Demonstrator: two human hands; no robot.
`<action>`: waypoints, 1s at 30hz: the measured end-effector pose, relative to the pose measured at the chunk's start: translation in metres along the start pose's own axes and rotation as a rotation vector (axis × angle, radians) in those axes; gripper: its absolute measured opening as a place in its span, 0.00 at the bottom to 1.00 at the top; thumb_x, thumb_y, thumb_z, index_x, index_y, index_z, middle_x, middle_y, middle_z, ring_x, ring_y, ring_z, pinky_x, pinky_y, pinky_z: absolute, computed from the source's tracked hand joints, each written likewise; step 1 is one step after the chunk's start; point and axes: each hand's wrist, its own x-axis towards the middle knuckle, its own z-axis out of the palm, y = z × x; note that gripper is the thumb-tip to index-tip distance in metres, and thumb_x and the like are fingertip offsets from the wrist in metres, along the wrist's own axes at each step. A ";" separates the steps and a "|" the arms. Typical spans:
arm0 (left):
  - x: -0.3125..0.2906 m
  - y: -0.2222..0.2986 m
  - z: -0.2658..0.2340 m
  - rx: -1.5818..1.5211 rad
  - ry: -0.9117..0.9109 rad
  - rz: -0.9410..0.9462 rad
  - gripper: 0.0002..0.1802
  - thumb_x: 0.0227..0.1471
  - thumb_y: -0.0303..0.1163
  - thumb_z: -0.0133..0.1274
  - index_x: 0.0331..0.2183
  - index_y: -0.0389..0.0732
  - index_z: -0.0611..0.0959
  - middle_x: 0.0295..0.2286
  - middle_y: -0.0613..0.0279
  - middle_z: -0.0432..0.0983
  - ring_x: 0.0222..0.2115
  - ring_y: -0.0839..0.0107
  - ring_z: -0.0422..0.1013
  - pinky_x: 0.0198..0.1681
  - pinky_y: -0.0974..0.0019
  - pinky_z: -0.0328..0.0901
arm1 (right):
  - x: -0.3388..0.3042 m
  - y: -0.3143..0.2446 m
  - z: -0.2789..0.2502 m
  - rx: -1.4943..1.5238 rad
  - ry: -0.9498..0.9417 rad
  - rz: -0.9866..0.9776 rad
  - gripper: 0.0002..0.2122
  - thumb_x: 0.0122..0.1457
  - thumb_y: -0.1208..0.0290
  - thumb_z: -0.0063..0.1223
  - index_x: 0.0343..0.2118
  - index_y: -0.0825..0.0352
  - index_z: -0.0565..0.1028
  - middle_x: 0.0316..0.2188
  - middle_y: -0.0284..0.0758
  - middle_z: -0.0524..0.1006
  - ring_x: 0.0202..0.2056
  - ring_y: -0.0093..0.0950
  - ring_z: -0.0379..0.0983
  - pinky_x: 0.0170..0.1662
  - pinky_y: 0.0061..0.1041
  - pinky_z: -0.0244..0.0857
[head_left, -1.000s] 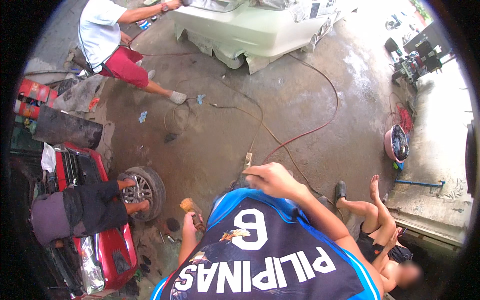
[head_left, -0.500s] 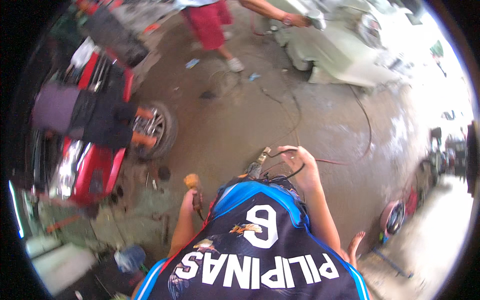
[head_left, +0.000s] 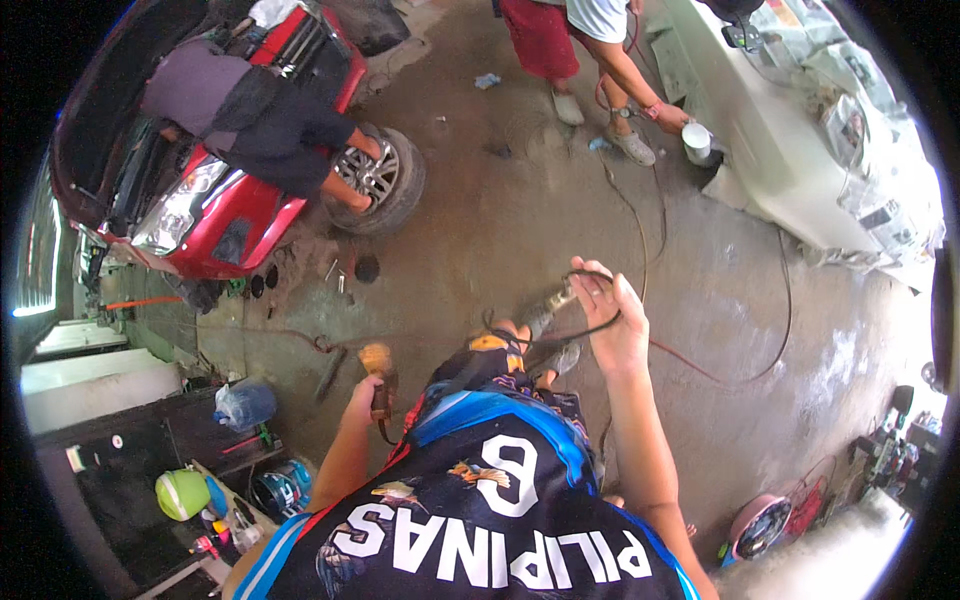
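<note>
My left hand point(head_left: 366, 396) is closed round a brown-handled tool point(head_left: 380, 396) with a rounded orange-yellow head; a dark cord leaves its lower end, and its exact kind is unclear. In front of my body, my right hand point(head_left: 615, 318) is raised with its fingers bent round a thin black cord point(head_left: 606, 327). That cord loops down past the palm toward my legs. Beside the right fingers is a blurred greyish, metallic-looking piece point(head_left: 546, 312); whether it hangs from the cord I cannot tell. My feet stand just below it.
At the far left, a person point(head_left: 255, 120) stands on a loose wheel point(head_left: 405, 190), leaning into a red car point(head_left: 225, 225). Far right, another person holds a white cup point(head_left: 697, 140) beside a pale, paper-masked car body point(head_left: 745, 130). A hose point(head_left: 770, 374) crosses the wet floor. A water jug point(head_left: 245, 405) is at left.
The view has swung, so both cars and the people sit farther right. The person with the cup has bent lower beside the pale body. Both my hands keep their holds.
</note>
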 end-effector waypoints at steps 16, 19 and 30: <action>0.056 0.140 -0.043 -0.224 -0.230 0.198 0.13 0.47 0.37 0.46 0.33 0.39 0.74 0.23 0.61 0.71 0.22 0.68 0.69 0.24 0.65 0.66 | 0.058 0.099 0.074 -0.065 -0.049 0.025 0.14 0.62 0.64 0.46 0.42 0.70 0.74 0.49 0.44 0.73 0.52 0.29 0.67 0.62 0.34 0.52; 0.091 0.195 -0.056 -0.076 -0.228 0.224 0.14 0.47 0.37 0.47 0.34 0.37 0.75 0.22 0.62 0.72 0.20 0.68 0.69 0.24 0.65 0.66 | 0.100 0.136 0.097 -0.112 0.021 -0.022 0.12 0.62 0.65 0.46 0.40 0.70 0.74 0.49 0.44 0.73 0.50 0.29 0.69 0.61 0.34 0.53; 0.136 0.336 -0.109 0.122 -0.371 0.304 0.13 0.46 0.31 0.46 0.36 0.37 0.74 0.25 0.59 0.74 0.20 0.70 0.71 0.22 0.66 0.68 | 0.189 0.209 0.163 -0.028 0.406 -0.312 0.15 0.63 0.63 0.43 0.43 0.71 0.71 0.49 0.41 0.71 0.53 0.32 0.65 0.61 0.35 0.54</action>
